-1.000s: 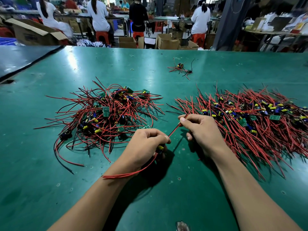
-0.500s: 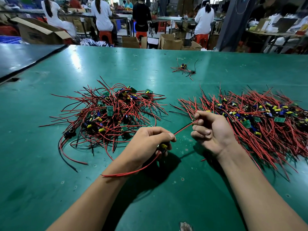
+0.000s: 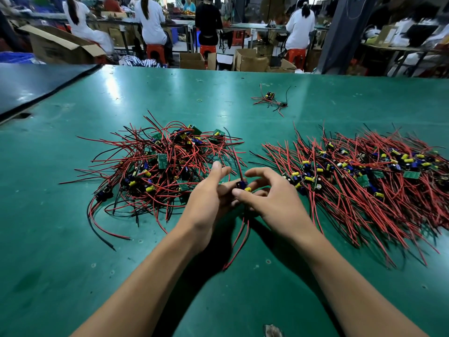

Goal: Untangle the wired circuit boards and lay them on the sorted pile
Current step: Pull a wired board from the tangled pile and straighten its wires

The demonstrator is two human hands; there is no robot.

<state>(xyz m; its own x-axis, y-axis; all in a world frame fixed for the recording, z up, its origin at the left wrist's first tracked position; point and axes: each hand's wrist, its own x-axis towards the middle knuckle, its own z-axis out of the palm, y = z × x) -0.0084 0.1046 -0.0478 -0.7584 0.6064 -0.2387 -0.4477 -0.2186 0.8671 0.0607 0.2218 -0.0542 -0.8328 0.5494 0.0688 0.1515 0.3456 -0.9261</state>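
Note:
A small wired circuit board [image 3: 243, 185] with blue and yellow parts sits between my two hands at the table's middle. My right hand [image 3: 274, 203] pinches it between thumb and fingers. My left hand [image 3: 209, 200] lies against it from the left with fingers stretched out, some reaching under the board. Its red wires [image 3: 237, 242] hang down toward me, and one points up. The tangled pile [image 3: 165, 164] of red and black wires and boards lies just left of my hands. The sorted pile [image 3: 364, 176], wires fanned in rows, lies to the right.
The work surface is a green table [image 3: 73, 263]. A stray wired board [image 3: 269, 99] lies farther back, with a small ring [image 3: 199, 100] to its left. Beyond the far edge are cardboard boxes [image 3: 250, 60] and seated people at other benches.
My hands have come together. The right hand let go of the stretched wire end and now pinches the board. The left hand's fingers have opened. The wires now hang below the hands.

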